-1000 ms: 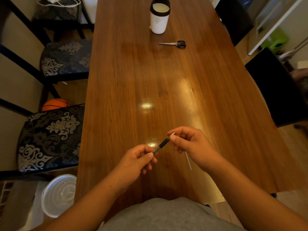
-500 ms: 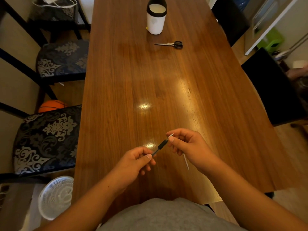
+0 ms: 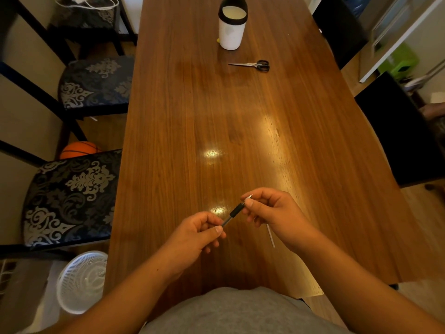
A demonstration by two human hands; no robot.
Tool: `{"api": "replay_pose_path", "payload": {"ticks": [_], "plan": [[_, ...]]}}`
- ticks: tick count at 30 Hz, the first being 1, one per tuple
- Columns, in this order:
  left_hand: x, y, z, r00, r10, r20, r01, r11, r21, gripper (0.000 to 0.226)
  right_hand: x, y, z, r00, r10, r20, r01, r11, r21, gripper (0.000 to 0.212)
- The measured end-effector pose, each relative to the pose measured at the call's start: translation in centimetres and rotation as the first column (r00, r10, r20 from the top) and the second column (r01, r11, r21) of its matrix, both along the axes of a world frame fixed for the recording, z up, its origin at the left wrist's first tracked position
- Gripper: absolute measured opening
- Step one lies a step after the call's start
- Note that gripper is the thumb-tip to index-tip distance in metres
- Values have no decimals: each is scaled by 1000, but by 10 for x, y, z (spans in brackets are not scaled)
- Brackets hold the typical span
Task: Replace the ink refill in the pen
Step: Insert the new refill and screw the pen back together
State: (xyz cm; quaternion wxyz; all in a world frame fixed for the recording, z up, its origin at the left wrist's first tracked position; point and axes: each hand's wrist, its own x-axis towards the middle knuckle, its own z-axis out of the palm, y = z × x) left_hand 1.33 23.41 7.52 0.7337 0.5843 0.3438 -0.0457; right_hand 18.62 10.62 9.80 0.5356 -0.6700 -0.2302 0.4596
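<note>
While the left hand (image 3: 192, 233) pinches the pen (image 3: 234, 211) barrel's rear above the counter (image 3: 240, 131), the right hand (image 3: 272, 212) grips its tip, largely hiding a thin refill (image 3: 270, 235) protruding beneath the palm.

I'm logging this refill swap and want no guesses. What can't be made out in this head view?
- Pen: both ends covered by the left hand and right hand; whether a refill sits inside can't be told.
- Thin white stick: its upper end hidden behind the right hand.
- White container: top cut off by the frame edge.
</note>
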Motion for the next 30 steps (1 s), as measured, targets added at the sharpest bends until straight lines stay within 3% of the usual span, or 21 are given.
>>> {"api": "replay_pose_path", "payload": {"ticks": [7, 19, 30], "plan": [[-2, -2, -1, 1000, 28, 2, -28, 1000, 9, 11, 2, 2, 0, 999, 42, 34, -42, 999, -8, 2], [2, -8, 5, 999, 50, -11, -50, 999, -5, 10, 8, 3, -2, 997, 61, 37, -61, 998, -1, 11], [21, -19, 3, 996, 91, -16, -89, 992, 89, 10, 32, -2, -7, 994, 72, -78, -71, 997, 21, 9]]}}
